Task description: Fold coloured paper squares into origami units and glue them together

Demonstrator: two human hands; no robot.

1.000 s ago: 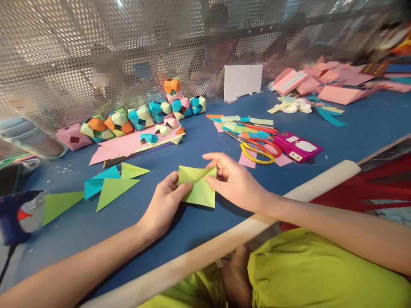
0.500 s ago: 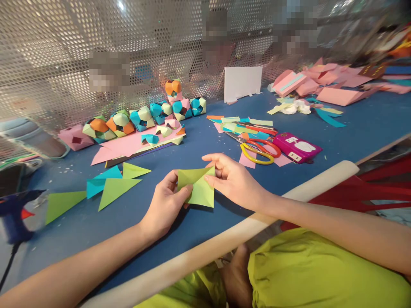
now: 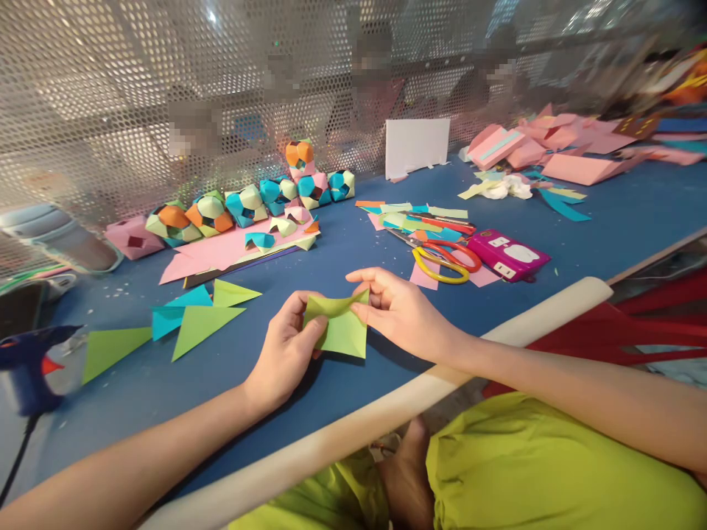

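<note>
A small light-green square of paper (image 3: pixel 343 335) is held between my two hands above the blue table. My left hand (image 3: pixel 290 342) pinches its left side, thumb on the front face. At the upper right corner my right hand (image 3: pixel 401 313) pinches it between thumb and fingers. The paper's upper part bends inward, and its lower edge hangs free. To the left of my left hand lie green paper triangles (image 3: pixel 204 327) and a blue folded piece (image 3: pixel 169 320). Parts of the fingers behind the paper are hidden.
Folded paper balls (image 3: pixel 246 205) line the mesh wall (image 3: pixel 110 81). Yellow-handled scissors (image 3: pixel 439 269) lie among paper strips beside a magenta power strip (image 3: pixel 511 256). A glue gun (image 3: pixel 30 368) stands at left. A pale roll (image 3: pixel 359 419) runs along the near edge. Pink paper (image 3: pixel 585 165) is heaped at back right.
The green paper's upper part has bent further, so its top edge now curves and less of its upper inner face shows. Both hands keep their pinch and stay nearly in place.
</note>
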